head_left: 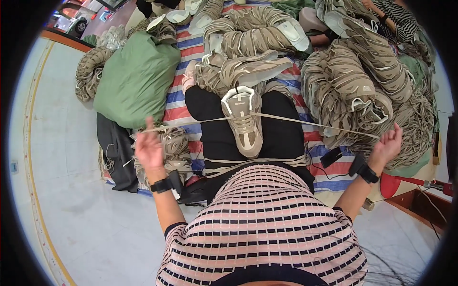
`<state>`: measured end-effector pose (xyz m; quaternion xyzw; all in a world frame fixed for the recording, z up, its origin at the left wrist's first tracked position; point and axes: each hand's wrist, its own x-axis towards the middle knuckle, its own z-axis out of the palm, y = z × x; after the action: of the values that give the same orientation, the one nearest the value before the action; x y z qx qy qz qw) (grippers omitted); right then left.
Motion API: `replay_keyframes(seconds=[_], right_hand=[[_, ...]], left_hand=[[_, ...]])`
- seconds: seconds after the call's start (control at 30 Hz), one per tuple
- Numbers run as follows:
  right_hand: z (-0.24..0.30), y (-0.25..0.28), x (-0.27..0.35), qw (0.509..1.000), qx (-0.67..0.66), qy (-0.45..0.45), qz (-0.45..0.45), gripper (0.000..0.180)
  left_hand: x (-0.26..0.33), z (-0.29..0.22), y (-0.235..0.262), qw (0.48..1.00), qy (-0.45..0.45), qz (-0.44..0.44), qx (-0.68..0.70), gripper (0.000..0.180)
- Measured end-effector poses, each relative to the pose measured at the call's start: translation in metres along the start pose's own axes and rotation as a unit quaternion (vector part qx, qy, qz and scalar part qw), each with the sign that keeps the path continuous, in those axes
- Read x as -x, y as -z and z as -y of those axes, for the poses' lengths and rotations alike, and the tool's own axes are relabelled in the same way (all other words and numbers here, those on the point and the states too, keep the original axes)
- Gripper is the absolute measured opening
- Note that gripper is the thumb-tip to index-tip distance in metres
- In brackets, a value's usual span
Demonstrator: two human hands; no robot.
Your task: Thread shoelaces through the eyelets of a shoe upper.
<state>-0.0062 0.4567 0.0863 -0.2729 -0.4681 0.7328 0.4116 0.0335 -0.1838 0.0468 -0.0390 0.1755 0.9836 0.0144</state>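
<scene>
A beige-brown sneaker upper [247, 125] lies across my black-clad thighs, its toe pointing toward me and its tongue standing at the far end. A flat beige shoelace [305, 122] is threaded through its eyelets and stretches out taut to both sides. My left hand [150, 148], slightly blurred, grips one end of the lace beside the green bag. Out to the right, my right hand [389, 145] pinches the other end between its fingers. Neither hand touches the upper itself. More beige laces [219, 168] lie across my lap at the waist.
Bundled uppers [350, 78] are heaped at the right, beside a mass of loose laces [410, 119]. More uppers [255, 40] lie ahead on the striped sheet [186, 47]. A full green bag [138, 78] stands at the left. Another person's arm [381, 14] shows at the far right.
</scene>
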Motion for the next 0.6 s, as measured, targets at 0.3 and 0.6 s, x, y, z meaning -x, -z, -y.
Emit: replay_keyframes(seconds=[0.3,0.6], right_hand=[[-0.119,-0.123,0.100,0.846,0.255,0.015,0.467,0.021],[-0.172,-0.165,0.180,0.597,0.304,0.239,0.703,0.014]], left_hand=[[0.104,-0.101,0.053,0.908,-0.338,-0.246,0.014,0.031],[0.059,-0.078,0.057,0.404,-0.446,-0.440,-0.667,0.023]])
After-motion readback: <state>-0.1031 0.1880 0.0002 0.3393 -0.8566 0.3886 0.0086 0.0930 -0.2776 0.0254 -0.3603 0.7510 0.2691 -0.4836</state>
